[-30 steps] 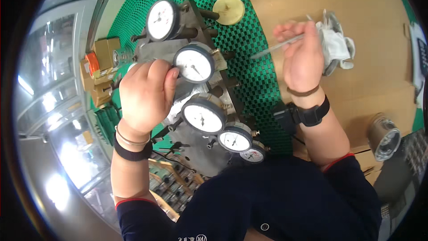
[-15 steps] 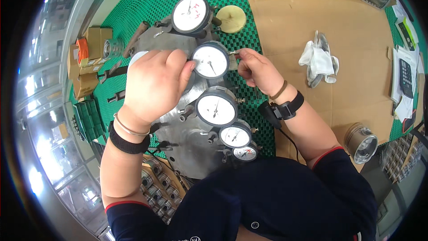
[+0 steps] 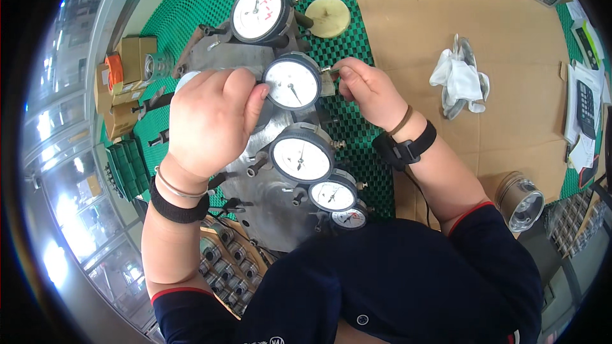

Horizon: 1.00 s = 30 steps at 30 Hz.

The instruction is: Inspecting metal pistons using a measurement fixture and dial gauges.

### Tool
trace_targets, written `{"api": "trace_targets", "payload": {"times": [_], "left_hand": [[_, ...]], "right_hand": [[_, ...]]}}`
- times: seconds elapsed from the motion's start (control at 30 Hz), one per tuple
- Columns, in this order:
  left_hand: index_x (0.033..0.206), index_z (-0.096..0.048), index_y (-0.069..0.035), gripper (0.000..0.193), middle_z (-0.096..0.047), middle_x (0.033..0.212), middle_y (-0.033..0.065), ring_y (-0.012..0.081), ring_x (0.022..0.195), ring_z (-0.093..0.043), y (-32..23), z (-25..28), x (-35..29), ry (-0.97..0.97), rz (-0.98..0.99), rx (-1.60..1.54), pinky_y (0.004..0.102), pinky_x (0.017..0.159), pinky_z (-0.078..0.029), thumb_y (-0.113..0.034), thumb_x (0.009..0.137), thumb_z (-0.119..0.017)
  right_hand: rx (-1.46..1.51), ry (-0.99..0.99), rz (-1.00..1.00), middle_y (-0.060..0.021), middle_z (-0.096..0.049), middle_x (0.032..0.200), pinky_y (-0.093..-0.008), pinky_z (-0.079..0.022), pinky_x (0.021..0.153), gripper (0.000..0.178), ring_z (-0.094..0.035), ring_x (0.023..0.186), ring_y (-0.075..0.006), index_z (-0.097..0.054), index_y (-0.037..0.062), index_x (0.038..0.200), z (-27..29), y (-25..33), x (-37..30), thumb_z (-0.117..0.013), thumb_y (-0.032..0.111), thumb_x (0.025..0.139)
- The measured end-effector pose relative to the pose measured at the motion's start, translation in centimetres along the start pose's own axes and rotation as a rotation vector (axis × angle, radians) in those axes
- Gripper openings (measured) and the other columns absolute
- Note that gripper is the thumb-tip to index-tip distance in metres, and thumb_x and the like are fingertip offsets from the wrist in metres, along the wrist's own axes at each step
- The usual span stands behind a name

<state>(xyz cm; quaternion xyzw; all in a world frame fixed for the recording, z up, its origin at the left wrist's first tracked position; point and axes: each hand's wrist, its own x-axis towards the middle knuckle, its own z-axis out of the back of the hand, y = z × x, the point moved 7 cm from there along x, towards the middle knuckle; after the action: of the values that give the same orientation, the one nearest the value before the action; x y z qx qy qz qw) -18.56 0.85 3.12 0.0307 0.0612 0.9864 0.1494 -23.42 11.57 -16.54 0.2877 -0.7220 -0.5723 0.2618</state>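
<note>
Several white-faced dial gauges stand in a row on a grey metal fixture (image 3: 255, 207). My left hand (image 3: 213, 118) is closed beside the second dial gauge (image 3: 292, 83), its thumb near the rim. A pale, shiny rounded edge (image 3: 186, 80) shows past its knuckles; the hand hides the rest. On the other side of this gauge, my right hand (image 3: 375, 97) pinches the end of its short metal stem (image 3: 327, 70). Above is a larger gauge (image 3: 258, 14) with red marking; another dial gauge (image 3: 301, 158) sits below.
A round yellowish disc (image 3: 328, 16) lies on the green mat (image 3: 357, 137). On the cardboard sheet (image 3: 408, 22) rest white gloves (image 3: 459, 79) and a metal piston (image 3: 519, 200). A calculator (image 3: 585, 109) lies far right. Several pistons (image 3: 223, 267) fill a box below the fixture.
The view has shifted slightly, so the gauges appear a little further left and higher. Both hands keep about the same places at the second gauge.
</note>
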Motion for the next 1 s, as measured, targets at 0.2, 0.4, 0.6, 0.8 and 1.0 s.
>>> {"api": "trace_targets", "payload": {"times": [0.2,0.4,0.6,0.8,1.0], "left_hand": [[0.076,-0.05,-0.007,0.02,-0.051,0.064,0.0086,0.0295,0.058,-0.051,0.1,0.0,-0.1,-0.005,0.003,-0.012,0.0394,0.055,-0.042,-0.02,0.085,-0.063],[0.079,-0.053,-0.006,0.014,-0.054,0.067,0.0119,0.0331,0.061,-0.052,0.4,-0.4,-0.1,0.042,0.034,-0.036,0.0412,0.056,-0.042,-0.015,0.087,-0.06],[0.08,-0.053,-0.006,0.014,-0.052,0.065,0.0123,0.0332,0.06,-0.051,0.2,0.3,-0.3,0.003,0.024,-0.045,0.042,0.056,-0.041,-0.016,0.086,-0.061],[0.098,-0.054,-0.004,0.015,-0.055,0.073,0.0103,0.0285,0.064,-0.053,1.0,3.3,-3.7,-0.139,0.153,-0.337,0.0377,0.06,-0.043,-0.012,0.087,-0.06],[0.106,-0.056,-0.002,0.026,-0.06,0.092,0.0079,0.0166,0.07,-0.054,-2.7,7.9,-16.2,-0.085,0.453,-0.743,0.028,0.061,-0.045,0.0,0.08,-0.06]], "right_hand": [[-0.05,0.019,-0.001,-0.001,-0.051,0.066,-0.0269,-0.041,0.055,0.027,-0.049,0.059,-0.0099,-0.055,0.0023,0.099,-0.2,0.6,0.1,-0.04,0.026,0.101],[-0.105,-0.031,-0.185,-0.0131,-0.054,0.065,-0.0375,-0.044,0.059,0.029,-0.054,0.061,-0.0282,-0.054,0.0012,0.086,-0.3,-0.1,0.1,-0.047,0.026,0.098],[-0.181,-0.114,-0.331,-0.0109,-0.052,0.062,-0.0358,-0.043,0.056,0.032,-0.051,0.056,-0.0255,-0.054,0.0028,0.082,-0.6,0.0,-0.3,-0.048,0.031,0.097],[-0.071,-0.253,-0.322,0.0009,-0.049,0.066,-0.0247,-0.044,0.05,0.032,-0.048,0.055,-0.0094,-0.059,0.0064,0.097,2.6,-0.8,-1.5,-0.047,0.035,0.098],[0.088,-0.47,-0.073,-0.0042,-0.054,0.074,-0.0296,-0.05,0.061,0.031,-0.053,0.067,-0.0125,-0.056,0.0037,0.088,9.1,8.3,-8.9,-0.041,0.028,0.101]]}}
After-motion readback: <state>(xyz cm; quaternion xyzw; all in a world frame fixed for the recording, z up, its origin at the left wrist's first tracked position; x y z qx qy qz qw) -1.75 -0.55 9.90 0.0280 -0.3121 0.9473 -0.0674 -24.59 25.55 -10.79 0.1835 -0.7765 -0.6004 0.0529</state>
